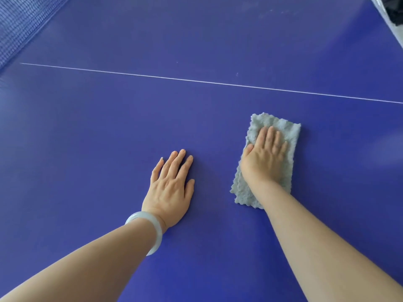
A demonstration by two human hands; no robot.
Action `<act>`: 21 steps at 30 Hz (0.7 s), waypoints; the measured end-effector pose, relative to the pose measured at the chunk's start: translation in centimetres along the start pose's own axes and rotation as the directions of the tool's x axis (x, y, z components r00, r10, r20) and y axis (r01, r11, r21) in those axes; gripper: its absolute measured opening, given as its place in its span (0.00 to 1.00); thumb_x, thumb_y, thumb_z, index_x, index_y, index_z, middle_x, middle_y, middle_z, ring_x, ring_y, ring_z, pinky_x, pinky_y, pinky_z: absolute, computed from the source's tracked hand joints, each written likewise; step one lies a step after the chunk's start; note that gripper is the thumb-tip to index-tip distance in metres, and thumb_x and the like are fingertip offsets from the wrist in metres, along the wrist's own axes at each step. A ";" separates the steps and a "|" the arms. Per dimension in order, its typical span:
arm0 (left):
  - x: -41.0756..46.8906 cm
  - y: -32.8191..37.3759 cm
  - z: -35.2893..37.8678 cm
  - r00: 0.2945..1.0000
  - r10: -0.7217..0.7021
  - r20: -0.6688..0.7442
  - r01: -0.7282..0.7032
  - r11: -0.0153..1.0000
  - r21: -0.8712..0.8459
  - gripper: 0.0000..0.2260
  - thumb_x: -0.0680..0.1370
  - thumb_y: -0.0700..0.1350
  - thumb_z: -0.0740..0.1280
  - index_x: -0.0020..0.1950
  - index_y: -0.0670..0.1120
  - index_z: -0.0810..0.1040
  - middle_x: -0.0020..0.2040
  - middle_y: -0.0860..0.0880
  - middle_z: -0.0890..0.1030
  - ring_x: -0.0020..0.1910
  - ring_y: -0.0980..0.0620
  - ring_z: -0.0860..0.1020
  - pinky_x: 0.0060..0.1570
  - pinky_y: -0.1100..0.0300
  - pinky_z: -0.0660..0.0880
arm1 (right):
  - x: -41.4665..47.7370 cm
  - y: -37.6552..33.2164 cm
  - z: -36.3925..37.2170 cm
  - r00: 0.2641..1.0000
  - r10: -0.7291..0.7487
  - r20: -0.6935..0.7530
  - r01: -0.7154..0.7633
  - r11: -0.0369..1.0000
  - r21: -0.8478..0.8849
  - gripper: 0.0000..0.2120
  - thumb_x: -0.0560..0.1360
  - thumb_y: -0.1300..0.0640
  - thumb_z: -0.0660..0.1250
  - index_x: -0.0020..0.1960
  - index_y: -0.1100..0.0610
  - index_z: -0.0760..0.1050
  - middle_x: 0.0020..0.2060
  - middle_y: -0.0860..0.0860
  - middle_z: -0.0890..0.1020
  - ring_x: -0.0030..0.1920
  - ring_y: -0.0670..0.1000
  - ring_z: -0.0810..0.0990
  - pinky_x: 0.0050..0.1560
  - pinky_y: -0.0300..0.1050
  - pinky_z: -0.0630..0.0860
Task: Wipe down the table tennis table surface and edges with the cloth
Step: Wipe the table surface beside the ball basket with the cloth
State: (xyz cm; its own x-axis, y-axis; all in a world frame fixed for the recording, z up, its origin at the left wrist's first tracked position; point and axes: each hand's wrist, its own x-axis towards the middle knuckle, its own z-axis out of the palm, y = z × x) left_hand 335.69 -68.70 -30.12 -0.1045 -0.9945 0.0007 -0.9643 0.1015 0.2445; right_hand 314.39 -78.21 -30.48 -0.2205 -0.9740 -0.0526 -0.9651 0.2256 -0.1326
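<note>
1. Net (19, 25) at 10 o'clock: blue mesh, slanting across the corner.
2. Strip of room (392, 16) at 1 o'clock, past the table (109, 127) edge: pale and dark shapes, too blurred to name.
3. Light soft and even; faint pale sheen (383, 153) at 3 o'clock on the blue top.
</note>
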 end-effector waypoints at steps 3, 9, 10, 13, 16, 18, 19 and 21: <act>0.0 -0.2 0.0 1.000 0.006 -0.003 -0.006 1.000 0.011 0.25 0.83 0.53 0.51 0.80 0.48 0.58 0.80 0.50 0.56 0.80 0.52 0.51 0.78 0.54 0.42 | -5.1 -3.2 1.2 0.919 -0.394 0.001 0.394 0.919 0.010 0.29 0.82 0.50 0.45 0.80 0.59 0.49 0.80 0.56 0.51 0.80 0.56 0.47 0.78 0.59 0.46; 0.0 0.2 -0.1 1.000 0.005 0.008 -0.005 1.000 -0.015 0.27 0.81 0.55 0.45 0.79 0.48 0.59 0.80 0.50 0.56 0.80 0.52 0.51 0.78 0.51 0.44 | -2.1 4.2 0.0 0.797 -0.603 0.046 0.604 0.796 -0.030 0.28 0.82 0.48 0.44 0.81 0.55 0.51 0.80 0.51 0.52 0.80 0.49 0.47 0.80 0.52 0.46; 0.0 0.2 -0.1 1.000 0.005 0.011 -0.005 1.000 -0.014 0.27 0.81 0.55 0.45 0.80 0.49 0.59 0.80 0.51 0.56 0.80 0.53 0.50 0.78 0.51 0.44 | -0.1 4.8 -0.3 0.885 -0.465 0.038 0.466 0.884 -0.038 0.28 0.83 0.49 0.44 0.81 0.54 0.49 0.80 0.51 0.51 0.80 0.50 0.46 0.79 0.52 0.44; 0.0 0.1 0.0 1.000 0.003 0.010 -0.003 1.000 -0.001 0.27 0.81 0.55 0.45 0.80 0.49 0.58 0.80 0.51 0.55 0.80 0.53 0.50 0.78 0.52 0.43 | 2.7 2.4 -0.2 0.997 -0.075 0.012 0.075 0.997 -0.025 0.29 0.82 0.50 0.47 0.81 0.57 0.46 0.81 0.54 0.48 0.80 0.54 0.45 0.79 0.56 0.41; -0.1 0.1 -0.1 1.000 0.003 0.013 -0.003 1.000 0.013 0.27 0.81 0.55 0.44 0.80 0.49 0.58 0.80 0.51 0.55 0.80 0.52 0.51 0.77 0.53 0.42 | -0.5 -2.1 0.9 0.985 -0.172 -0.012 0.172 0.984 0.036 0.30 0.81 0.50 0.48 0.81 0.58 0.48 0.80 0.57 0.50 0.80 0.56 0.46 0.78 0.58 0.43; 0.0 0.1 -0.2 1.000 0.009 0.014 -0.009 1.000 0.017 0.27 0.81 0.55 0.44 0.80 0.48 0.59 0.80 0.50 0.56 0.79 0.51 0.52 0.77 0.53 0.42 | -4.6 -2.7 1.4 0.900 -0.436 -0.010 0.436 0.900 0.028 0.30 0.81 0.49 0.46 0.81 0.58 0.51 0.80 0.55 0.52 0.80 0.55 0.48 0.78 0.59 0.47; 0.0 0.1 -0.2 1.000 0.010 0.015 -0.010 1.000 0.019 0.27 0.82 0.54 0.44 0.80 0.48 0.59 0.80 0.50 0.57 0.79 0.51 0.52 0.77 0.53 0.42 | -6.1 -2.0 1.4 0.839 -0.545 0.003 0.544 0.838 0.035 0.29 0.82 0.49 0.46 0.80 0.58 0.52 0.80 0.54 0.53 0.80 0.53 0.48 0.79 0.58 0.49; 0.1 0.1 -0.2 1.000 0.009 0.022 -0.009 1.000 0.019 0.27 0.82 0.54 0.44 0.80 0.48 0.59 0.80 0.50 0.57 0.79 0.51 0.52 0.77 0.53 0.42 | -6.2 0.1 0.8 0.740 -0.670 0.052 0.667 0.742 0.073 0.28 0.82 0.48 0.47 0.80 0.56 0.53 0.80 0.52 0.54 0.80 0.50 0.47 0.79 0.55 0.49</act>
State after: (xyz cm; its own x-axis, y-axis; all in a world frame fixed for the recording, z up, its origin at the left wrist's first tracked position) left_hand 335.58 -68.76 -29.92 -0.1186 -0.9928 -0.0188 -0.9678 0.1114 0.2258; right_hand 315.77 -72.15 -30.97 0.4911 -0.8711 -0.0019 -0.8526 -0.4803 -0.2060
